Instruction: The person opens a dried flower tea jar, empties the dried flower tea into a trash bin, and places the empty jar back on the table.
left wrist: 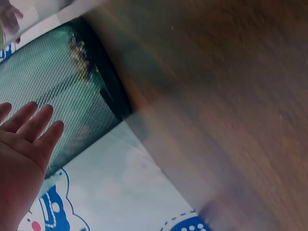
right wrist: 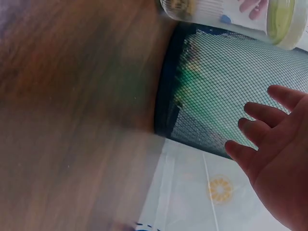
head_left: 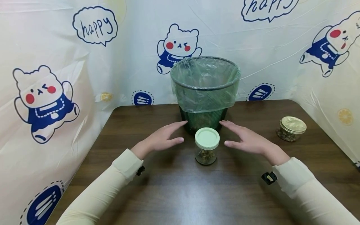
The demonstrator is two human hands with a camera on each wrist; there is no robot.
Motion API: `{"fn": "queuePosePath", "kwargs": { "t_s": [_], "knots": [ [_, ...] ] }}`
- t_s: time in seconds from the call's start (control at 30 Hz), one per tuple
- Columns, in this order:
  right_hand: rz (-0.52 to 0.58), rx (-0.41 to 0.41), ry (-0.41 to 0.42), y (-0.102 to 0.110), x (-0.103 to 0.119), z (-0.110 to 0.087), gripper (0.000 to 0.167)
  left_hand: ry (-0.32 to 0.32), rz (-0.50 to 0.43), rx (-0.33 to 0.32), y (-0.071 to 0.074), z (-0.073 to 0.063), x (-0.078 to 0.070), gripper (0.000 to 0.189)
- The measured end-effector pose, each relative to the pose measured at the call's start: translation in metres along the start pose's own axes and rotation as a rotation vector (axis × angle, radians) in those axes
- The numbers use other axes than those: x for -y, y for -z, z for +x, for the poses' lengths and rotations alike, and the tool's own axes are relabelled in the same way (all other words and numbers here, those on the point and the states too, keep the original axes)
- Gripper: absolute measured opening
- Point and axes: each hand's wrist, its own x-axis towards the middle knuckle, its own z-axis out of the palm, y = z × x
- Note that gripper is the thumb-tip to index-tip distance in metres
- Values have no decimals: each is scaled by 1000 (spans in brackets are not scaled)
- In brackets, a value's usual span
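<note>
Left hand: left hand [head_left: 161,137] hovers just left of the jar [head_left: 207,146], fingers straight and relaxed, holding nothing and apart from the jar.
Right hand: right hand [head_left: 247,139] hovers just right of the jar in mirror pose, fingers extended, palm turned inward, holding nothing.
Jar position: upright on the brown surface [head_left: 174,193], between both hands and directly in front of the mesh bin [head_left: 204,93].
Jar build: clear body, pale green screw lid [head_left: 207,138], small brownish contents filling only the bottom part.
Handling judgement: likely light; rigid walls; smooth sides may slip; if glass, breakable when dropped.
Grip point: body below the lid with one hand, lid rim with the other.
Bin: dark wire mesh lined with a thin plastic bag [head_left: 205,78] folded over the rim; it stands at the rear centre of the surface.
Second jar: short jar with a gold lid [head_left: 291,128], well apart at the right.
</note>
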Motion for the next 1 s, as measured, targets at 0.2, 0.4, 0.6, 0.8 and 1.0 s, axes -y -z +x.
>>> {"fn": "queuePosePath", "kwargs": {
  "t_s": [0.2, 0.4, 0.6, 0.8, 1.0],
  "knots": [
    [59, 17, 27, -11, 3, 3, 77, -22, -7, 10, -7, 4, -9, 69],
    [164, 32, 31, -22, 2, 6, 79, -25, -9, 29, -16, 12, -17, 77],
    [274, 24, 31, -33, 1, 9, 81, -24, -28, 4, -25, 18, -22, 76],
    [435, 26, 55, -44, 0, 15, 80, -58, -93, -24, -30, 26, -27, 77],
    [547, 38, 55, -53, 3, 20, 81, -78, -147, -43, -36, 32, -30, 80]
  ]
}}
